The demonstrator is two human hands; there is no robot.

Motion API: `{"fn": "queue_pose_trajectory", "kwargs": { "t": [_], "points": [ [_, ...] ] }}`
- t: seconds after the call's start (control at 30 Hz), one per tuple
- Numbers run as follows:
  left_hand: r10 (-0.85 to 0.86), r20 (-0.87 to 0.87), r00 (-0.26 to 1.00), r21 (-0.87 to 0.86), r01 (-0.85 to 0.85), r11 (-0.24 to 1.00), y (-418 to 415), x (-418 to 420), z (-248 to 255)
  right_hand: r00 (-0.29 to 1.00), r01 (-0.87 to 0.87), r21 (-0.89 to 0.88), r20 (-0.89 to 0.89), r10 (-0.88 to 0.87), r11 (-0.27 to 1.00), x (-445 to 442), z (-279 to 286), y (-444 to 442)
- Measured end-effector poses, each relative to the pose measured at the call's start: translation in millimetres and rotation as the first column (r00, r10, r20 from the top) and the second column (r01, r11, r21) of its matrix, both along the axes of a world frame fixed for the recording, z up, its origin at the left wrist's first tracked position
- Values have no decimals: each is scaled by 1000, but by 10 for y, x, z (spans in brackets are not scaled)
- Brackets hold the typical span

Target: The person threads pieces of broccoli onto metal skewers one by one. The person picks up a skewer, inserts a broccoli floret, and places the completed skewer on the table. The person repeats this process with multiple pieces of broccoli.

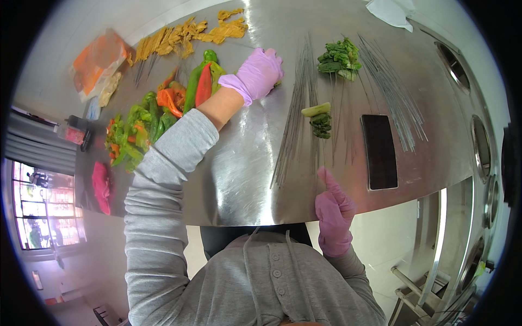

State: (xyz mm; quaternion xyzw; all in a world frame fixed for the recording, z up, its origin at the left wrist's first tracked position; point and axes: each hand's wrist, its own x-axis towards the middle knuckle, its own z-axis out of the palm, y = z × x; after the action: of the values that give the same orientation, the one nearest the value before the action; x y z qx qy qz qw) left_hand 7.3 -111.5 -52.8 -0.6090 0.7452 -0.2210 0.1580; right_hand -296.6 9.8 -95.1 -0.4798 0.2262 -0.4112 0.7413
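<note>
My left hand (259,75), in a light purple glove, reaches across the steel table with its fingers curled down. A bit of green food (278,83) shows at its lower side; whether the fingers grip it is hidden. Close to the table's front edge is my right hand (335,216), also gloved, its index finger stretched forward. At that fingertip ends a thin metal skewer (324,153), which the hand seems to pinch. Folded dark leafy greens (320,125) and a pale green piece (316,109) are threaded on the skewer.
Bare skewers (299,102) lie left of the greens, more skewers (393,93) to the right. Loaded green skewers (339,59) sit farther back. A black phone (379,151), peppers (204,83), skewered yellow sheets (171,38), an orange bag (100,61) and a pink cloth (101,187) also occupy the table (240,171).
</note>
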Motion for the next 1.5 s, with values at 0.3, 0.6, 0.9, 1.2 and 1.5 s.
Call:
{"fn": "queue_pose_trajectory", "kwargs": {
  "t": [0.3, 0.6, 0.9, 1.2, 1.5],
  "points": [
    [11, -999, 40, 4, -163, 987, 349, 224, 260, 999, -31, -54, 31, 33, 998, -8, -45, -10],
    [288, -919, 269, 279, -72, 957, 1137, 35, 565, 1000, -17, -24, -6, 17, 1000, 3, -2, 8],
    [257, -634, 729, 276, -97, 956, 1427, -231, 264, 997, -12, -21, -77, 10, 1000, 39, -7, 20],
    [94, -554, 827, -86, -169, 982, 618, 14, 49, 991, 48, -14, -128, -50, 999, 51, -17, 16],
    [95, -498, 862, -96, -164, 982, 421, -102, 62, 992, 13, -107, -123, -26, 994, 67, 16, 11]
  ]
}}
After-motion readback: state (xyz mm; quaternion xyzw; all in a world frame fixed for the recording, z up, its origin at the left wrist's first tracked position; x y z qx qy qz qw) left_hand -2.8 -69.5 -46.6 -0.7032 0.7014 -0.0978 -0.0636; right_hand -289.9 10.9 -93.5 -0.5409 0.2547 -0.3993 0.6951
